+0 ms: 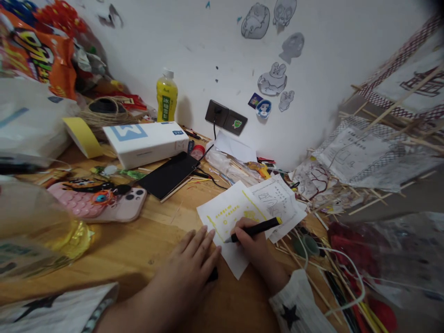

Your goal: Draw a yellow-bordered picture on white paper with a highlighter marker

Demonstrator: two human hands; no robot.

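My right hand (255, 245) grips a black marker (260, 227) with a yellow end, its tip down on a white sheet of paper (237, 259). Yellow marks, a border line and short rows of writing cover the upper part of that sheet. My left hand (187, 263) lies flat with fingers extended, fingertips at the sheet's left edge. A small black object (212, 274) pokes out from under it, mostly hidden. Behind my right hand, a second paper (279, 196) with a black line drawing and writing lies partly under the first.
Left on the wooden table are a pink phone (130, 206), a black tablet-like slab (169, 173), a white box (145, 143) and yellow tape (82, 137). A yellow drink bottle (167, 97) stands by the wall. Thin wooden sticks (308, 286) and a stick-and-paper structure (367, 148) crowd the right.
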